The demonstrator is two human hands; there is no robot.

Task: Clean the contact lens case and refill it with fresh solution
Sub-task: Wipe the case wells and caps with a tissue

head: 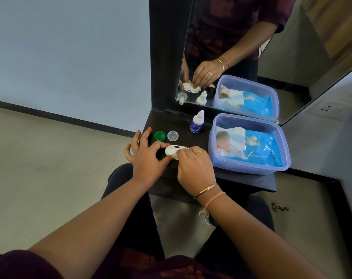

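The white contact lens case (172,150) lies on the black shelf (245,179). My left hand (145,156) pinches its left end between thumb and forefinger, the other fingers spread. My right hand (193,167) pinches a small white wipe (176,156) and presses it on the case. Two caps lie just behind the case: a green cap (160,135) and a clear cap (172,135). The white and blue solution bottle (197,122) stands upright further back.
A clear lidded plastic box (249,143) holding a blue wet-wipes pack fills the shelf's right side. A mirror (241,47) stands at the back and reflects the hands, bottle and box. The shelf's front edge is close to my wrists.
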